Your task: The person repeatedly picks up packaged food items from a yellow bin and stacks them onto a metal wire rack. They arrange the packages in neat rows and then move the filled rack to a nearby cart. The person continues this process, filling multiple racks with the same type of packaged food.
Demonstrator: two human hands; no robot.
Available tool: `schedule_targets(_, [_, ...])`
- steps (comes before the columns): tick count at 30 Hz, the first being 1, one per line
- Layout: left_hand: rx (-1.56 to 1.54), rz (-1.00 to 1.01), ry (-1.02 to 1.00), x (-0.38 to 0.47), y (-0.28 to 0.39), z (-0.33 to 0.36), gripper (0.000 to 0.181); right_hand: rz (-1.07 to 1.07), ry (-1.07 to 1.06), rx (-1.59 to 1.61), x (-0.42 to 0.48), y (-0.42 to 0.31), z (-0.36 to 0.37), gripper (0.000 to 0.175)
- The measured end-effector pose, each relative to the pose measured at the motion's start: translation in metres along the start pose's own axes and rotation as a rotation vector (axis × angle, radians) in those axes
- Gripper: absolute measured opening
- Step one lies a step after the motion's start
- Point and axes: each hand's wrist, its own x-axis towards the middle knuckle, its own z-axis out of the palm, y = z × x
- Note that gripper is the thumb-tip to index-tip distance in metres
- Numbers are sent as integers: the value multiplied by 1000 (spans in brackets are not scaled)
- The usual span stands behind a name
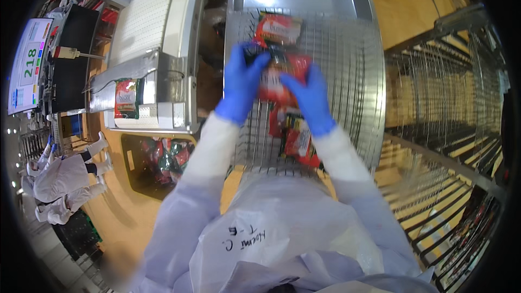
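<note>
Both my hands wear blue gloves. My left hand point(243, 83) grips the left end of a red and green plastic food packet point(276, 85), its thumb over the dark edge. The right end of that packet is held by my right hand point(311, 99), with the thumb on top. Motion blurs the packet slightly. It is over a wire rack point(346, 89) on a metal table. Just beyond it lies another red packet point(281, 29). Nearer my body, a red packet point(299, 142) and a partly hidden one point(277, 120) lie on the wires.
On the left, a metal detector conveyor point(140, 24) has a single packet point(127, 98) at its end. Below stands a yellow-brown crate point(130, 160) with several packets inside. Wire shelving point(431, 93) is at right. A monitor point(30, 65) and people in white coats point(63, 177) are far left.
</note>
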Motion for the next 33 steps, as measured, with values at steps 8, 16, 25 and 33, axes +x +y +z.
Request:
schedule_targets(8, [1144, 595, -466, 13, -78, 24, 72, -169, -410, -1499, 5, 51, -38, 60])
schedule_targets(16, [-31, -183, -387, -99, 12, -13, 55, 22, -128, -386, -61, -18, -49, 33])
schedule_targets(25, [567, 708, -432, -47, 104, -22, 25, 117, -107, -267, -76, -36, -36, 44])
schedule_targets(33, [1151, 488, -341, -32, -82, 25, 75, -160, 1, -1043, 0, 35, -45, 77])
